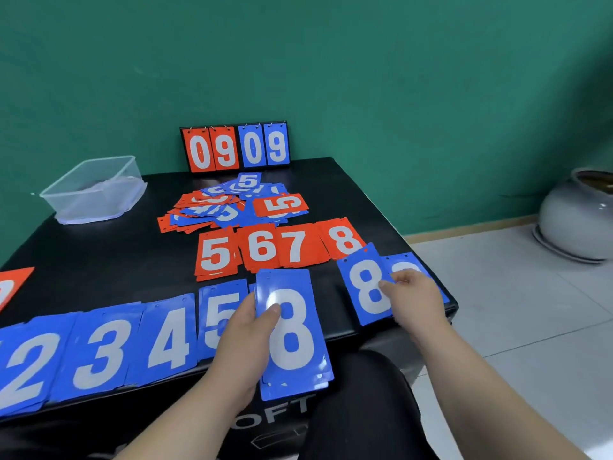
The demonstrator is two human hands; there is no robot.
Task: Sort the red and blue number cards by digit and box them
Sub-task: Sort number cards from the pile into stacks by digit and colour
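Observation:
My left hand grips a small stack of blue cards with an 8 on top, held above the table's front edge, thumb on its face. My right hand pinches the right edge of a blue 8 card lying near the right front corner, over another blue card. Blue piles 2, 3, 4 and 5 lie in a front row. Red piles 5, 6, 7 and 8 form the row behind. A mixed heap of red and blue cards lies farther back.
A clear plastic box stands at the table's back left. A flip scoreboard reading 09 09 leans on the green wall. A red card lies at the left edge. The black table ends at right; a grey pot sits on the floor.

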